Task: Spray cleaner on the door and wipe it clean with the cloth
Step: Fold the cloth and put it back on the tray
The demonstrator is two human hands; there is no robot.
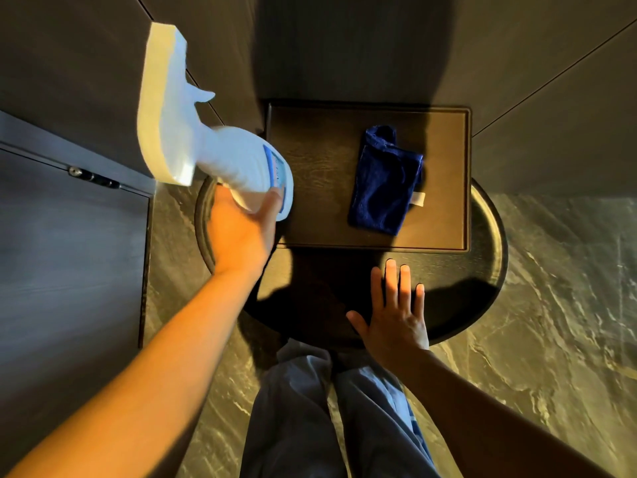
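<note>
My left hand (241,229) grips the body of a white spray bottle (206,132), lifted above the round table's left edge, its trigger head tilted up and away towards the left. The dark door (69,253) fills the left side, with a metal latch (91,175) near its top corner. A folded dark blue cloth (386,181) lies on a dark rectangular tray (310,160). Flat on the round table (458,305), in front of the tray, rests my right hand (396,312), fingers spread and holding nothing.
Dark wall panels (517,81) rise behind the table. The floor (551,339) is veined marble. My legs in blue trousers (327,408) stand right at the table's near edge.
</note>
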